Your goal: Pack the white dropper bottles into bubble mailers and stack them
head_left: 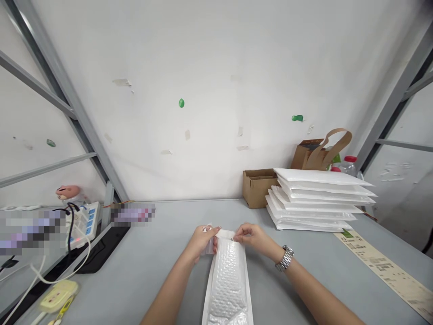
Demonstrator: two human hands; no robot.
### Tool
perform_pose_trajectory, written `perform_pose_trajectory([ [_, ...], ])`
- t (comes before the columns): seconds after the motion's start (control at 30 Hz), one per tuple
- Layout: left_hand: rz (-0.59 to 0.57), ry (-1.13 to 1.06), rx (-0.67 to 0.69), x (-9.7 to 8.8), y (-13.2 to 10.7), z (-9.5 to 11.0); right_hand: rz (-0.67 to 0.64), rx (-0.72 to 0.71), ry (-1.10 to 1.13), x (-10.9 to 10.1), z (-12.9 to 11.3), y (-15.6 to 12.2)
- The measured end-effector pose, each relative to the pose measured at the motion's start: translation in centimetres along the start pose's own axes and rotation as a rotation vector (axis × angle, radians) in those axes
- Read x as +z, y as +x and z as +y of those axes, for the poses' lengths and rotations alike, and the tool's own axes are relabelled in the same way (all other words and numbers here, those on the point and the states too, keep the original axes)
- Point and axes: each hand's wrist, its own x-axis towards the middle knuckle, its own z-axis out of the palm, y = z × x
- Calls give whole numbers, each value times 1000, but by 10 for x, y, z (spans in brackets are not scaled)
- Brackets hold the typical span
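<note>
A long white bubble mailer (228, 280) lies lengthwise on the grey table (155, 266), its far end between my hands. My left hand (203, 240) pinches the left corner of that far end, fingers closed on it. My right hand (252, 238), with a metal watch at the wrist, pinches the right side of the folded flap. Both hands rest low over the table, close together.
A stack of white bubble mailers (318, 198) sits at the back right beside a small open cardboard box (257, 186) and a brown paper bag (320, 152). A strip of printed labels (385, 266) runs along the right. Power strips and cables (79, 225) crowd the left edge.
</note>
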Motion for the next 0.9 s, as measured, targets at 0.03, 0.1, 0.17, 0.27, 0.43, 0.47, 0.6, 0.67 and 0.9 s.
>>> perform_pose_trajectory([
  [0.03,23,-12,1,0,1,0,-7,-18,-57,-1,1,0],
  [0.1,86,-38,11,0,3,0,-10,-64,-182,-2,5,0],
  [0.17,157,-83,26,-3,5,3,29,-115,-312,-3,10,2],
  [0.27,227,-167,26,-9,5,7,164,-160,-439,-2,19,4],
  [0.43,195,-282,-68,-10,3,11,262,-159,-430,0,29,9],
  [0.47,190,-312,-90,-10,2,11,254,-149,-405,0,30,9],
  [0.6,166,-390,-116,-5,2,11,213,-126,-181,3,29,10],
  [0.67,135,-393,-109,-2,1,11,197,-103,13,7,29,10],
  [0.9,37,-341,-88,3,-2,8,118,-4,480,11,21,12],
])
